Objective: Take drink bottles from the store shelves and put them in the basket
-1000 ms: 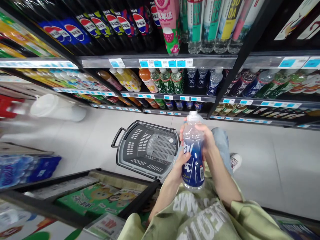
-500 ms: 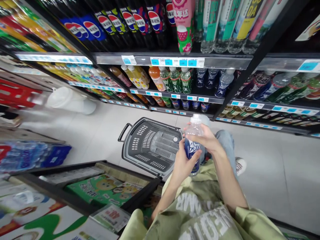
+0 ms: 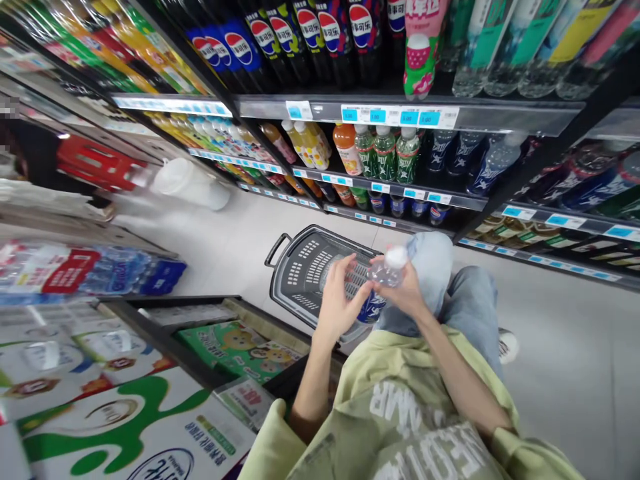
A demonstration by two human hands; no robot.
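My right hand (image 3: 404, 288) is closed around the upper part of a clear plastic drink bottle (image 3: 371, 309) with a white cap and a blue label. The bottle leans, its cap toward the shelves. Beside it, my left hand (image 3: 339, 303) has its fingers spread and curved; the thumb tip is close to the bottle, and I cannot tell whether it touches. Under my hands, a grey shopping basket (image 3: 295, 303) with a slotted bottom and a black handle stands on the floor, partly hidden by my left hand and the bottle.
Drink shelves (image 3: 320, 107) run along the far side. Closer, at lower left, stand stacked cartons (image 3: 130, 427) and a black-framed display with a green box (image 3: 240, 347). Wrapped water packs (image 3: 115, 270), a white bin (image 3: 193, 183) and a person beside a red basket (image 3: 97, 163) are at left.
My left hand has come off the bottle and moved left, its fingers opening. The bottle now tilts in my right hand. The view has shifted, and a person appears at the left edge.
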